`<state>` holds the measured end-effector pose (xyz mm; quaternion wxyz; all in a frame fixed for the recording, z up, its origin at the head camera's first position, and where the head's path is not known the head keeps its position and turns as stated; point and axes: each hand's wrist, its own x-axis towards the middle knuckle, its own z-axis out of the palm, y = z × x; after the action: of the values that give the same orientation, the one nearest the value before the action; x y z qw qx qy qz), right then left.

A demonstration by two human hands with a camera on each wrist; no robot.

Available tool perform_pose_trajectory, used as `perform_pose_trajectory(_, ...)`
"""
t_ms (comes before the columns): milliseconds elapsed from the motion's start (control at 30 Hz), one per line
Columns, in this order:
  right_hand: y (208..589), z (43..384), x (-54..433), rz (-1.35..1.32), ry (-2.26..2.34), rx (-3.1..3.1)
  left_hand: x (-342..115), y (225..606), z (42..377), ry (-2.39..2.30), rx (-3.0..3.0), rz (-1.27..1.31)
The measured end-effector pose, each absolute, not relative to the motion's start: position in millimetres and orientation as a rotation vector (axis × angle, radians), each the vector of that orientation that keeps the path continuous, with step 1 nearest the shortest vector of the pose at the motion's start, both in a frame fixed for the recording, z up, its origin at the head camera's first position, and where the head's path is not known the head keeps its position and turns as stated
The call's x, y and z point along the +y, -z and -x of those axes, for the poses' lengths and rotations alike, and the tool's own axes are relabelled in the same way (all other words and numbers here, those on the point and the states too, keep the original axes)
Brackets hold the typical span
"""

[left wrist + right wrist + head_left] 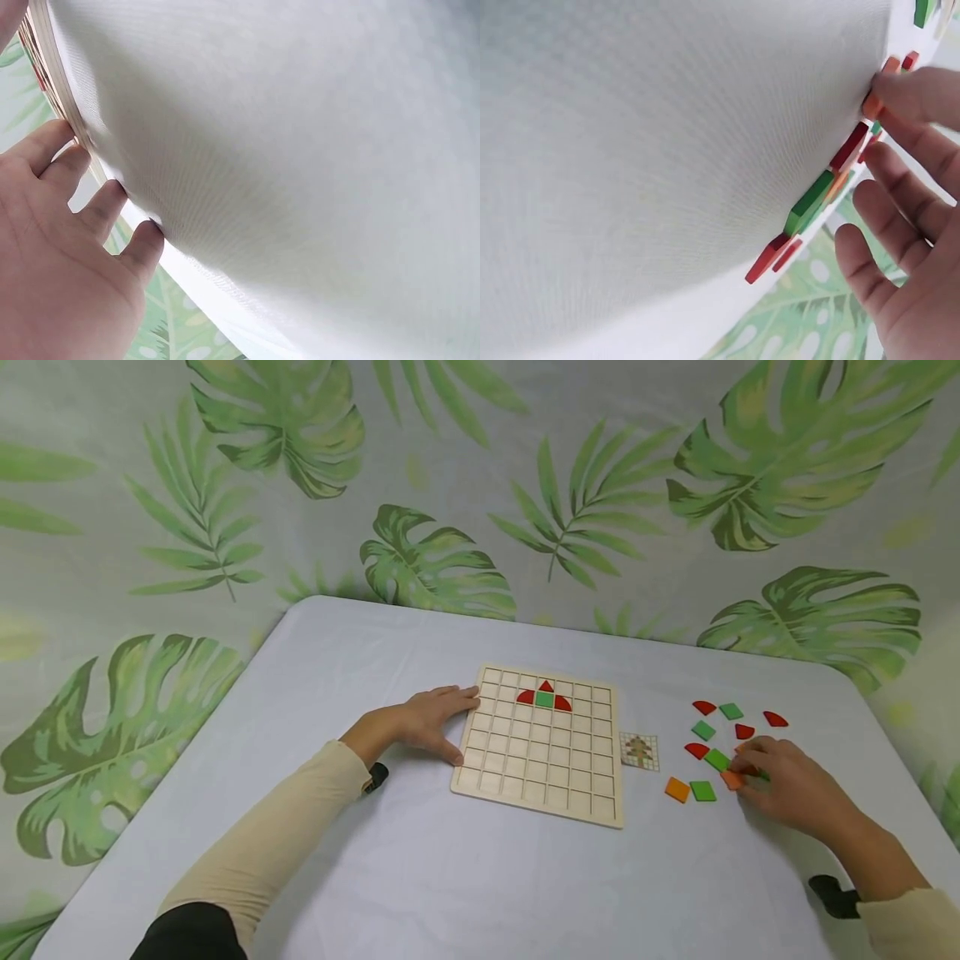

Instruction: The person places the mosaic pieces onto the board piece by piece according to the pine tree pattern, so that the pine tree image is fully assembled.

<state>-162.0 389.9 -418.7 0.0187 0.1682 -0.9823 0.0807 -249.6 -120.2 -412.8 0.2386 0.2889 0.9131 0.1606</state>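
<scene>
My left hand (431, 722) rests along the left edge of a wooden grid board (536, 760), thumb and fingers spread; in the left wrist view its fingertips meet the board's side. Near the board's top sit a green square (544, 699), a red triangle (546, 686) above it and red quarter-circles (562, 702) on both sides. At the right, my right hand (798, 785) pinches an orange square tile (871, 103) between thumb and index finger, low at the cloth. Its other fingers reach loosely over more tiles, partly hiding them.
Loose red, green and orange tiles lie around the right hand, among them an orange square (677, 790) and a green square (702, 791). A small pattern card (640, 752) lies against the board's right side. White cloth (450, 877) covers the table; a leaf-print backdrop stands behind.
</scene>
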Motion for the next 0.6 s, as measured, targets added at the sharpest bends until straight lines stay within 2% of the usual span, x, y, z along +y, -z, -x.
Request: perform_pose_trajectory(600,424.8,157.2,384.7,-0.455,-0.322,-3.136,-121.2,412.8,249.6,-0.445,2.505,-0.808)
